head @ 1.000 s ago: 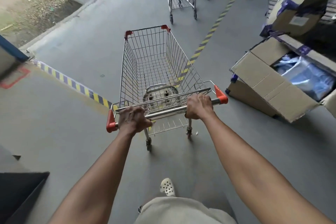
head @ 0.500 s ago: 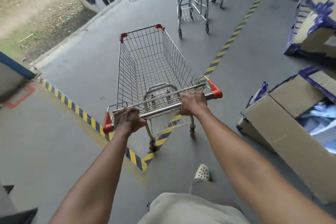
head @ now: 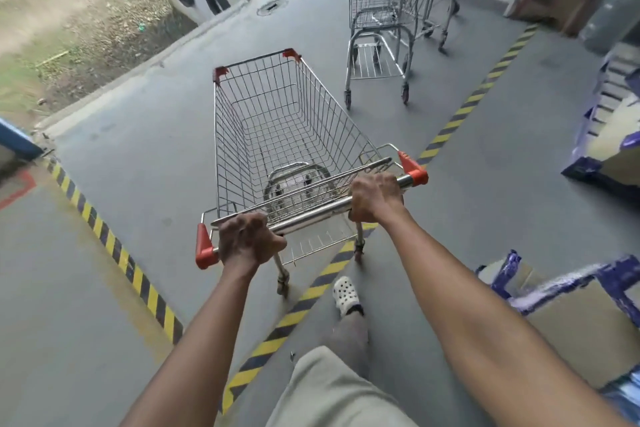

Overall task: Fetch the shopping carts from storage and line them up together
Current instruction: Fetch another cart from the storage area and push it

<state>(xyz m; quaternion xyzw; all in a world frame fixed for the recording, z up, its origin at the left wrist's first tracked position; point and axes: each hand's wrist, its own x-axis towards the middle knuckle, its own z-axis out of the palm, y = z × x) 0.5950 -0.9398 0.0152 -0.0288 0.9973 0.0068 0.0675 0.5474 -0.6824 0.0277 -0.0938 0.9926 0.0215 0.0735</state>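
An empty wire shopping cart (head: 277, 121) with orange corner caps stands in front of me on the grey floor. My left hand (head: 247, 239) grips the left end of its steel handle bar (head: 311, 215). My right hand (head: 375, 198) grips the bar near the right orange cap. A row of nested carts (head: 391, 3) stands ahead and to the right, its rear cart facing me. The front of that row is cut off by the frame's top edge.
Yellow-black floor stripes (head: 114, 246) run on the left and diagonally under the cart toward the far right. Cardboard boxes with purple tape (head: 581, 315) crowd the right side. A concrete edge (head: 145, 62) borders dirt and grass on the left. My foot in a white clog (head: 344, 295) steps forward.
The cart has rolled forward across the diagonal stripe, and the nested row is now much closer. The open box on the right has slid back past me. Both hands keep their grip.
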